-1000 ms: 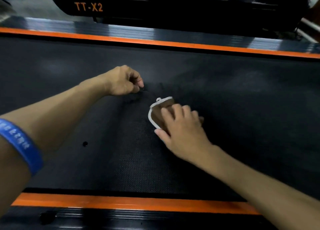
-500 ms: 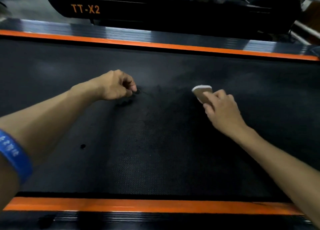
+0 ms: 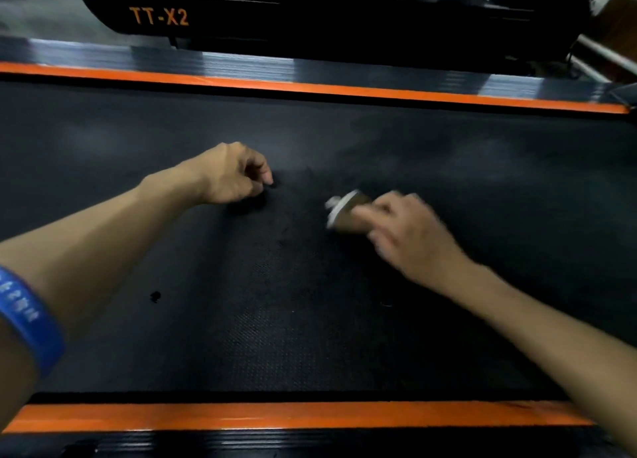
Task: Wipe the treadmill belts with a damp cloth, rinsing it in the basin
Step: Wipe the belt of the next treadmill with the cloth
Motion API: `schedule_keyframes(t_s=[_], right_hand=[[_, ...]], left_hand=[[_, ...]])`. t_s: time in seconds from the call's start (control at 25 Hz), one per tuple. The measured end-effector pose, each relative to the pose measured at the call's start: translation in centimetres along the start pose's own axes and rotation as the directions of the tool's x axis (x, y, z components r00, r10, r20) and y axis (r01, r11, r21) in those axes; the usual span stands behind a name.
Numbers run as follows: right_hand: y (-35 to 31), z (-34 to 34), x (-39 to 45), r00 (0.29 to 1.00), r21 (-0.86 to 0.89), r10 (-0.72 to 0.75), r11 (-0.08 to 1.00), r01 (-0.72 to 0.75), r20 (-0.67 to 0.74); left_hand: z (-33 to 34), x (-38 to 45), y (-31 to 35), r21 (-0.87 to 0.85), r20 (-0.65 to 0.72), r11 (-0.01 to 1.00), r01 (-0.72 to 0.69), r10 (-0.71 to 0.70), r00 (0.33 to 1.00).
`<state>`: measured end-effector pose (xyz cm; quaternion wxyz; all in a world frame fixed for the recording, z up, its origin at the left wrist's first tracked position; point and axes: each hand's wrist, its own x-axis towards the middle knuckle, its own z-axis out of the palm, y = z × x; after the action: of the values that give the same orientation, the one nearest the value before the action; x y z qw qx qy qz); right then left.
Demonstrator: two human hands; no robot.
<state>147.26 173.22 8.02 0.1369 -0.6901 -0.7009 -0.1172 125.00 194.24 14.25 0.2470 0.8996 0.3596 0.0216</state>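
Treadmill belt (image 3: 310,319): black, fine dotted texture, running left-right across the view, lying flat between two orange side strips (image 3: 310,414). A small dark speck (image 3: 155,296) is sitting on it left of centre, with faint lighter smudges showing toward the far edge. Cloth (image 3: 346,209): small folded tan pad with a pale edge, motion-blurred, lying against the belt near mid-width, part-covered by the right hand (image 3: 410,237), whose fingers (image 3: 370,214) are resting on top of it. Fold detail is too blurred to read.
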Motion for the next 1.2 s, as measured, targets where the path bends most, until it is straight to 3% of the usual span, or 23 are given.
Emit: schedule_keyframes(t_s=[0.08,0.12,0.2,0.28,0.36,0.44,0.48,0.56,0.64,0.68,0.72,0.76,0.8,0.88,0.96,1.0,1.08,1.12,1.2], right_hand=[[3.4,0.4,1.5,0.909,0.008,0.418,0.909,-0.418,-0.007],[3.2,0.6,2.1,0.879,0.026,0.477,0.879,-0.476,0.003],[-0.9,1.2,2.8,0.95,0.041,0.313,0.949,-0.313,-0.008],[-8.0,0.8,1.9,0.999,0.185,0.005,0.983,-0.014,0.052],[-14.2,-0.2,-0.1,0.923,0.31,-0.35,0.905,0.29,0.159],[-15.1,-0.5,-0.2,0.835,0.349,-0.522,0.826,0.443,0.174],[-13.6,-0.1,0.6,0.83,0.304,-0.537,0.824,0.479,0.149],[-8.6,1.7,3.8,0.922,0.09,-0.376,0.925,0.369,0.088],[-1.1,2.8,7.0,1.0,-0.084,-0.022,0.996,0.021,-0.014],[2.5,2.8,8.1,0.98,-0.118,0.2,0.973,-0.201,-0.014],[5.0,2.9,8.7,0.912,-0.082,0.41,0.908,-0.41,-0.015],[5.9,3.0,9.3,0.846,-0.05,0.533,0.845,-0.533,-0.009],[5.1,3.3,9.8,0.835,-0.068,0.551,0.832,-0.55,-0.009],[-0.2,3.9,10.2,0.93,-0.051,0.367,0.928,-0.368,-0.028],[-7.3,3.8,8.4,0.998,0.127,0.057,0.99,-0.057,0.006],[-10.3,3.4,6.7,0.988,0.219,-0.144,0.967,0.13,0.05],[-12.8,2.4,4.4,0.896,0.35,-0.429,0.862,0.367,0.116],[-11.9,2.3,4.6,0.861,0.327,-0.493,0.839,0.434,0.122],[-7.9,3.6,7.1,0.912,0.138,-0.401,0.911,0.388,0.087]], left_hand=[[0.0,-0.1,-0.4,0.01,-0.007,0.999,0.032,-0.032,0.999],[0.0,0.0,-0.6,0.012,-0.014,0.999,0.051,-0.051,0.999],[0.2,0.4,-0.9,0.022,-0.048,0.996,0.081,-0.08,0.996],[0.4,1.0,-1.3,0.03,-0.101,0.994,0.106,-0.102,0.99],[0.6,1.6,-1.9,0.035,-0.125,0.989,0.141,-0.136,0.983],[0.8,2.2,-2.8,0.056,-0.162,0.981,0.187,-0.176,0.971],[0.9,2.4,-3.2,0.086,-0.189,0.972,0.217,-0.198,0.962],[1.1,2.3,-3.8,0.153,-0.204,0.946,0.285,-0.252,0.946],[1.5,2.0,-4.3,0.192,-0.169,0.935,0.297,-0.266,0.949],[1.7,1.9,-4.5,0.2,-0.154,0.939,0.282,-0.254,0.955],[2.1,1.9,-4.7,0.2,-0.145,0.943,0.265,-0.239,0.96],[2.4,2.0,-4.8,0.199,-0.143,0.947,0.252,-0.226,0.964],[2.5,2.2,-4.8,0.196,-0.151,0.948,0.25,-0.223,0.963],[2.5,2.8,-4.8,0.195,-0.202,0.945,0.262,-0.223,0.954],[2.5,3.1,-4.8,0.2,-0.265,0.942,0.271,-0.214,0.94],[2.6,3.3,-4.9,0.213,-0.285,0.938,0.272,-0.207,0.936],[2.7,3.5,-5.5,0.252,-0.296,0.93,0.267,-0.188,0.936],[2.8,3.6,-5.7,0.252,-0.303,0.933,0.259,-0.178,0.936],[3.2,3.7,-6.0,0.206,-0.317,0.95,0.234,-0.161,0.935]])
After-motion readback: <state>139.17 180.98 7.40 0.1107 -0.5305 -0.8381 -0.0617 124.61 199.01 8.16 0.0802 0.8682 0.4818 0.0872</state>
